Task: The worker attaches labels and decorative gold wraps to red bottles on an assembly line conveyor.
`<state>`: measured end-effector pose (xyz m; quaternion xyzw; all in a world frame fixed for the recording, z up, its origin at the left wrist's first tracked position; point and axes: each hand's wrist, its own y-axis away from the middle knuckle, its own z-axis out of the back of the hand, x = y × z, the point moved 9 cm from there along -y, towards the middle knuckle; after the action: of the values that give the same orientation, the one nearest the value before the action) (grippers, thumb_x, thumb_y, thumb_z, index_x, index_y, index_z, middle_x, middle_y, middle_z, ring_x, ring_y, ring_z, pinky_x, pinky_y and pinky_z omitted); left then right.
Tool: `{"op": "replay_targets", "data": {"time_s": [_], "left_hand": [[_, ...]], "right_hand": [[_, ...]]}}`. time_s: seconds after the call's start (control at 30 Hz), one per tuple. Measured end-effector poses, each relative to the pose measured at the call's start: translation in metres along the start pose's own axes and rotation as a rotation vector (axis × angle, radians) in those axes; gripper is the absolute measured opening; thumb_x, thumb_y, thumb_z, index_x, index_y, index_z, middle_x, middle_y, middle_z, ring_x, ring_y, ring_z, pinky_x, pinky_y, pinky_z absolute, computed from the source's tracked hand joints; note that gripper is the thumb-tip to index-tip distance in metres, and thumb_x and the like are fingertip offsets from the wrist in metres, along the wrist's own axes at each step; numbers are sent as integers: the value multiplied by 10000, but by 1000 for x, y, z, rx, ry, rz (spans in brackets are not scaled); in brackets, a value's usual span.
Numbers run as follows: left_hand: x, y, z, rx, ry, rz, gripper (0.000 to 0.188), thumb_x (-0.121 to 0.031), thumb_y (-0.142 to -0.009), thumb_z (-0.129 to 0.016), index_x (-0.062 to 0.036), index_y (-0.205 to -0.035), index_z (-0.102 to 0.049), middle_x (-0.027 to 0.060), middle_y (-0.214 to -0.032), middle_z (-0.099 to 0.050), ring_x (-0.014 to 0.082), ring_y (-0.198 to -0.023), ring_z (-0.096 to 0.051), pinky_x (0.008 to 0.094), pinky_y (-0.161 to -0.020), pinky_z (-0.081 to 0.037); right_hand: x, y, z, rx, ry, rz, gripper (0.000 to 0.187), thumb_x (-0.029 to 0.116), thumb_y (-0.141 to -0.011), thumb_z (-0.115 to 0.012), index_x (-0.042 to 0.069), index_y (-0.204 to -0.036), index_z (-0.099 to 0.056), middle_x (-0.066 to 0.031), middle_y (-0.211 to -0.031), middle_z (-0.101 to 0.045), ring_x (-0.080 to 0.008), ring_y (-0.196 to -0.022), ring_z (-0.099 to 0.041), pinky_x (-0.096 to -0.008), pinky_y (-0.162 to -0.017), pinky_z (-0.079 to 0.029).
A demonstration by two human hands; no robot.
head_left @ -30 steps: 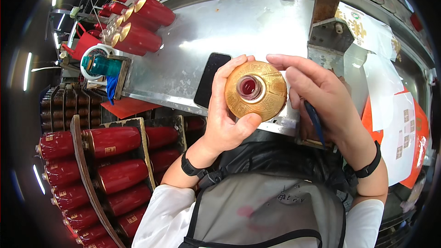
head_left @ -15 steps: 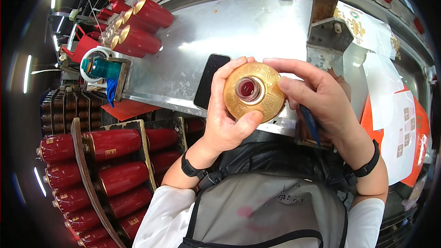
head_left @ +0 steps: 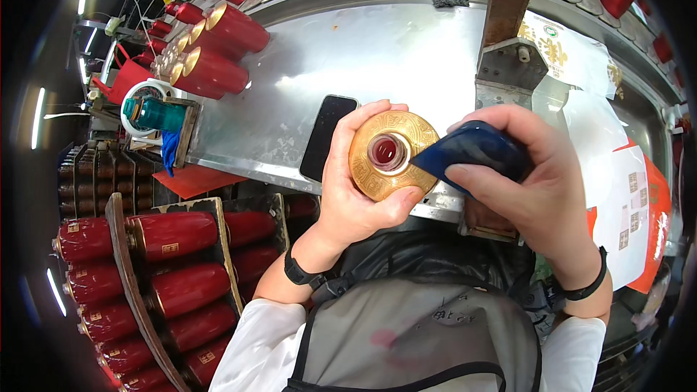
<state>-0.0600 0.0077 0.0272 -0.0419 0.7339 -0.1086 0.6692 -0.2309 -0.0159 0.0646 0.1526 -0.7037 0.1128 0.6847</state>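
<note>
My left hand (head_left: 350, 199) is wrapped round a bottle with a gold embossed shoulder (head_left: 374, 180), held with its open mouth facing up toward me. The glass neck shows dark red inside, and the bottle's lower body is hidden beneath. In my right hand (head_left: 541, 199) is a dark blue, flat scraper-like piece (head_left: 475, 154), pinched between thumb and fingers. Its pointed corner lies over the gold shoulder beside the neck; whether it touches, I cannot tell. A black phone (head_left: 328, 138) lies on the metal table just left of the bottle.
Red bottles with gold ends (head_left: 218, 69) lie at the table's far left. More red bottles (head_left: 185, 236) fill a wooden rack at lower left. A rusty metal post (head_left: 508, 7) rises behind my right hand, and printed sheets (head_left: 588, 127) lie to the right. A teal bottle (head_left: 160, 112) sits at left.
My right hand has brought the blue scraper-like piece up from below and turned it toward the bottle's neck; its fingertips have left the gold shoulder. My left hand keeps its hold.
</note>
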Motion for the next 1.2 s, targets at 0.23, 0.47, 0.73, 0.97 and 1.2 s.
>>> {"op": "replay_targets", "data": {"time_s": [0.23, 0.47, 0.73, 0.97, 1.2], "left_hand": [[-2, -2, -1, 24, -70, -20, 822, -123, -691, -807, -15, -1375, -364, 146, -1335, -512, 211, -1207, -545, 346, -1035, -437], [0, 0, 0, 34, -116, -51, 818, -145, -691, -822, -19, -1366, -378, 141, -1328, -520, 207, -1197, -549, 342, -1023, -444], [2, 0, 2, 15, -46, -56, 845, -158, -667, -852, -4, -1357, -388, 128, -1314, -526, 197, -1173, -553, 338, -1012, -446], [3, 1, 1, 72, -138, 24, 901, -201, -675, -871, -2, -1381, -347, 133, -1312, -525, 207, -1200, -548, 350, -1035, -439], [12, 4, 7, 5, -47, 121, 890, -189, -616, -891, -26, -1354, -420, 118, -1264, -585, 193, -1162, -581, 329, -1003, -455]], "right_hand": [[13, -6, 24, -160, 203, 113, 242, 85, -807, -747, 16, -1000, -618, -10, -904, -652, -67, -824, -589, -236, -761, -490], [9, -21, 31, -136, 219, 7, 211, 120, -824, -728, 26, -975, -615, 12, -834, -624, -60, -769, -568, -230, -717, -480], [11, -43, 24, -141, 451, 117, 217, 172, -811, -716, -2, -900, -622, -128, -715, -601, -196, -628, -564, -319, -618, -475], [14, -60, 1, 6, 417, 148, 207, 171, -809, -718, 1, -890, -633, -113, -701, -597, -179, -622, -558, -299, -628, -482], [16, -63, -15, 92, 439, 65, 209, 164, -811, -723, -8, -892, -636, -47, -708, -621, -94, -658, -548, -289, -627, -482]]}}
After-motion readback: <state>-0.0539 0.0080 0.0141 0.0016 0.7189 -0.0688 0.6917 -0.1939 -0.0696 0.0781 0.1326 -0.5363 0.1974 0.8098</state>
